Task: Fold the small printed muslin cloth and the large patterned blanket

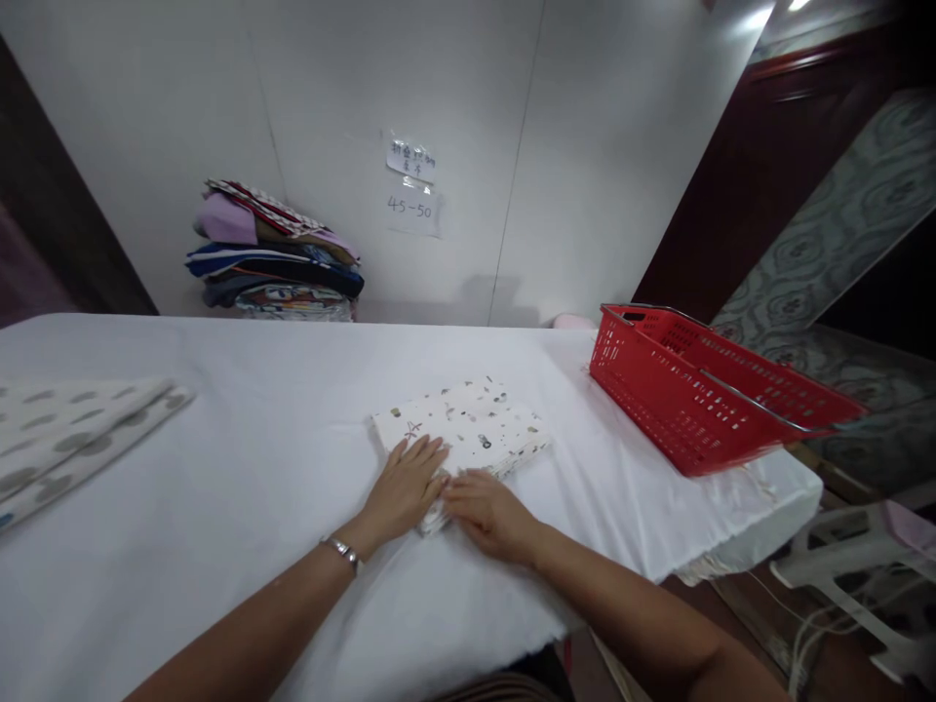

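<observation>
Cloth with grey spots [65,439] lies at your ten o'clock. At twelve, your left hand [407,486] rests spread flat, gripping nothing, on the seven o'clock side of a folded cloth [468,427]: white, layered, printed with small brown, grey and black motifs. Your right hand [491,513] meets its six o'clock side, fingers bent; whether they pinch fabric, I cannot tell. A red basket [650,398] stands at two o'clock. The spotted cloth runs out of view at nine, your hands cover part of the folded cloth, and the basket's floor is mostly hidden.
</observation>
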The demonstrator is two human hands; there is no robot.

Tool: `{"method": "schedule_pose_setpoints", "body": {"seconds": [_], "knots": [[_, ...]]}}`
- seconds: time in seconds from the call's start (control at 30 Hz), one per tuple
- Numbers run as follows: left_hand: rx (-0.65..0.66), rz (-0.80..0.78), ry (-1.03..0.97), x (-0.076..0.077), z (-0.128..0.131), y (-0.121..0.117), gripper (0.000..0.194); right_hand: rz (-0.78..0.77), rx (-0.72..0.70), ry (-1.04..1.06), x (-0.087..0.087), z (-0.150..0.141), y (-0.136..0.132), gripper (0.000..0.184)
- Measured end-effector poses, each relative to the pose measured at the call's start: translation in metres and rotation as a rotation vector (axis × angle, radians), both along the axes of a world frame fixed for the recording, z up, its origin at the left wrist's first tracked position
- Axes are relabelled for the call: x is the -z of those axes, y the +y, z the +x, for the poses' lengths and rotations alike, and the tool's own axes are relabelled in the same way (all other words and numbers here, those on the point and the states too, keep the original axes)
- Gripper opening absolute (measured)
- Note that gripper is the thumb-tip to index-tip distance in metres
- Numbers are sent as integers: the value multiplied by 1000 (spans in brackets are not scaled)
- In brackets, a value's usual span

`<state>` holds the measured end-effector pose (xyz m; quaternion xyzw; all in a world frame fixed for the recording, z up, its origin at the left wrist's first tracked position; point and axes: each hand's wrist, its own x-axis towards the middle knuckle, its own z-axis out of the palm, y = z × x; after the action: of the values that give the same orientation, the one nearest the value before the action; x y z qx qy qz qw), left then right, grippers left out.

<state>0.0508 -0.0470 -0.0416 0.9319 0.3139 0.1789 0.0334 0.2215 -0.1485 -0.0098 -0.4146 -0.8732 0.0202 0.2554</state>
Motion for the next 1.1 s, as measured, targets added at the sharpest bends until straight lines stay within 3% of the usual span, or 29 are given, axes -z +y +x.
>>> {"method": "schedule_pose_setpoints", "body": {"seconds": [0.17,0.27,0.37,0.5,0.67,0.83,1.1], "knots": [[7,-5,26,-1,1,2,46,101,314,57,-4,65,28,24],[13,-1,35,0,1,2,47,26,470,-18,9,103,39,26],[17,-2,44,0,0,2,48,-103,545,-11,20,121,39,29],[37,-67,76,-11,-1,3,49,-213,531,125,18,126,42,25],[45,-207,6,-39,9,-13,36,-132,515,337,11,132,43,22],[38,-334,-35,-48,22,-35,20,-67,301,161,10,128,35,21],[-84,-406,-55,-44,28,-37,20,-61,286,-8,6,127,31,23]]}}
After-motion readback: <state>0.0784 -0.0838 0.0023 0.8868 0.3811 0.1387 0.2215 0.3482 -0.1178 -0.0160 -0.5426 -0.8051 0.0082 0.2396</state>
